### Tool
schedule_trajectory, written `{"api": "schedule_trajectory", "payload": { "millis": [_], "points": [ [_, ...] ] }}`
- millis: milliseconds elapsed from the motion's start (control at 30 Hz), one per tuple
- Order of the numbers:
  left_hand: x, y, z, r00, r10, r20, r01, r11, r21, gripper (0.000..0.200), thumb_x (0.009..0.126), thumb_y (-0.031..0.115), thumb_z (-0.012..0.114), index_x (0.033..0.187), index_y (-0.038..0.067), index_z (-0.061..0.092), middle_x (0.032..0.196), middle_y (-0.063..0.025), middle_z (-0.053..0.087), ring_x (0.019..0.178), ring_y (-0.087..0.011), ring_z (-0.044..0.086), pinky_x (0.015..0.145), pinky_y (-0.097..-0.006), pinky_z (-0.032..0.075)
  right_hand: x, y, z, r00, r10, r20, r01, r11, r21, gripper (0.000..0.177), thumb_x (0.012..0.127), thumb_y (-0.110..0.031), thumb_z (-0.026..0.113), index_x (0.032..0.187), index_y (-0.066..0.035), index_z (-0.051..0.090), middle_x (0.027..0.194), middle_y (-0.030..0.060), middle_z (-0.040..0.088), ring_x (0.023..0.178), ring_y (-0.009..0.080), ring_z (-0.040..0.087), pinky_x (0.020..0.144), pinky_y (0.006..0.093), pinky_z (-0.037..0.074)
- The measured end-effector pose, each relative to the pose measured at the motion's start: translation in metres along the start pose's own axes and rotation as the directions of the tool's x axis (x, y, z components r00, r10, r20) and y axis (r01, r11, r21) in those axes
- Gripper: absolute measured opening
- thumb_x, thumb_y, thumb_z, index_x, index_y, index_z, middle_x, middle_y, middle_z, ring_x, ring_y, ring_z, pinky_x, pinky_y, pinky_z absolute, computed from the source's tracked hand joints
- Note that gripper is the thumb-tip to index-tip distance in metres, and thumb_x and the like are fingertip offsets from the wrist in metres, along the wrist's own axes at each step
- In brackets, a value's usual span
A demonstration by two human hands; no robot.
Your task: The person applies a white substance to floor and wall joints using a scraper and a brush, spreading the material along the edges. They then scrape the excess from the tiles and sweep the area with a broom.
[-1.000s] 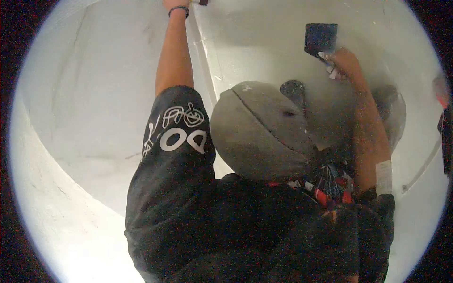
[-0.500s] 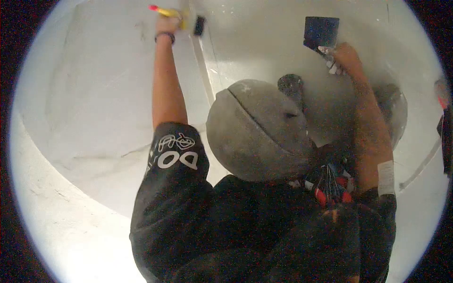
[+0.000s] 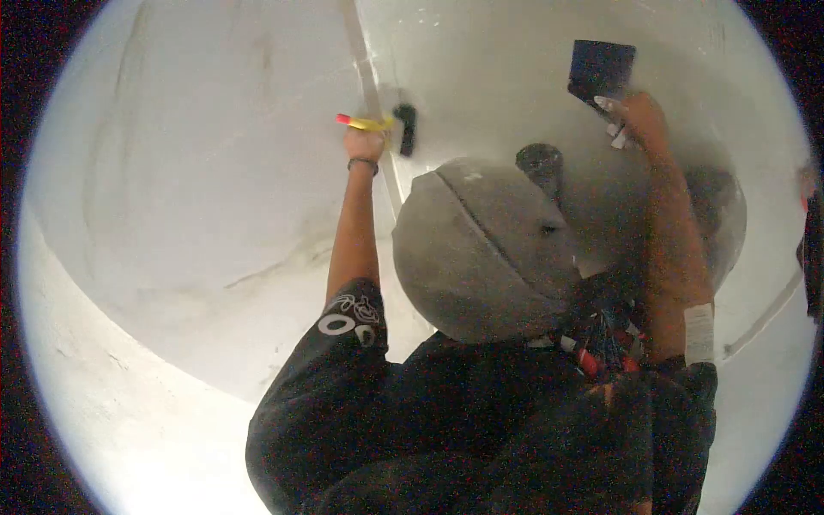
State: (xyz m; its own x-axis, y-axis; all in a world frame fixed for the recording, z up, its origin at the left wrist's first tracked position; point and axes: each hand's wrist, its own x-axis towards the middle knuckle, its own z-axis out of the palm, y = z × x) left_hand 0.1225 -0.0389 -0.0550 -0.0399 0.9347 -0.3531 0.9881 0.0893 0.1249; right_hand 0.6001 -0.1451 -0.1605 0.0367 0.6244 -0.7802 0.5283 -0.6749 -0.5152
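Observation:
My left hand [image 3: 366, 144] is closed round the yellow and red handle [image 3: 365, 124] of a tool. The tool's black head [image 3: 405, 130] lies just right of a narrow strip [image 3: 360, 53] on the pale surface [image 3: 215, 154]. At the upper right, my right hand [image 3: 639, 122] grips a dark, flat, square-bladed tool [image 3: 602, 68], its blade pointing up. Whether either tool touches the surface is unclear.
A large grey rounded object [image 3: 481, 257] with a dark seam fills the middle, between my arms. A dark round knob [image 3: 540, 159] stands at its top. Red and dark items [image 3: 601, 343] hang near my chest. A dark object [image 3: 811, 253] shows at the right edge.
My left hand has moved down and to the right with its tool, closer to the grey object. My right hand and the square tool have shifted slightly right and down.

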Motion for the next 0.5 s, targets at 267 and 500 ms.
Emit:
{"api": "schedule_trajectory", "payload": {
  "millis": [267,500],
  "points": [
    [0.087,0.038,-0.087,0.933,0.306,-0.189,-0.32,0.946,-0.051,0.017,0.077,0.018,0.057,0.087,0.007,0.064,0.082,-0.0063,0.066,0.072,-0.0174,0.062,0.064,-0.0319,0.05,0.015,0.054,0.019,0.962,-0.272,0.015,0.267,0.932,-0.246,0.037,0.078,-0.037,0.061,0.073,-0.001,0.061,0.065,0.0123,0.062,0.058,0.0231,0.062,0.055,0.0333,0.051],
    [0.126,0.076,-0.038,0.967,0.221,-0.126,-0.149,0.895,0.421,0.03,0.076,0.035,0.055,0.086,0.007,0.062,0.082,-0.0079,0.065,0.076,-0.024,0.061,0.069,-0.0376,0.048,-0.034,-0.009,0.003,0.999,-0.038,-0.03,0.045,0.965,0.259,0.044,0.076,-0.042,0.061,0.066,0.002,0.059,0.059,0.0129,0.06,0.045,0.0228,0.058,0.043,0.0343,0.045]
  ]
}}
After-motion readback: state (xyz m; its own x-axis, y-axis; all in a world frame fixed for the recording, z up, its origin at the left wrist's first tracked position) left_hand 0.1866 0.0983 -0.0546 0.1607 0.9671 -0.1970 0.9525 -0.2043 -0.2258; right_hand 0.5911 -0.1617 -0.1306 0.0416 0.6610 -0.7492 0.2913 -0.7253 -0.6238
